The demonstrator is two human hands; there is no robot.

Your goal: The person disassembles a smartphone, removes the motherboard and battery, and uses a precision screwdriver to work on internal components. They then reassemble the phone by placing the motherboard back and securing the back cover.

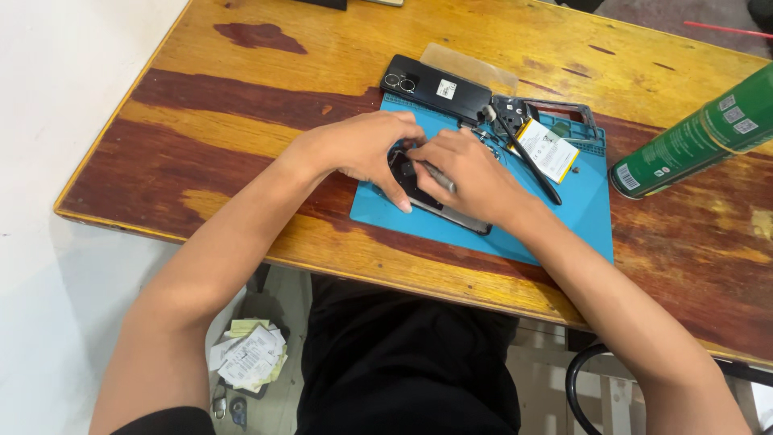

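An opened black phone (415, 184) lies on a blue work mat (580, 211) on a wooden table (241, 145). My left hand (366, 149) rests on the phone's upper end and holds it down with the fingers curled over it. My right hand (467, 179) sits over the phone's right side and grips a thin metal tool (439, 177), its tip by my left fingertips. Most of the phone is hidden under both hands.
A black phone back cover (435, 87) lies at the mat's far edge. A phone frame with a white battery (547, 149) and black tweezers (527, 157) sit to the right. A green spray can (692, 137) lies on its side further right. Papers litter the floor (251, 358).
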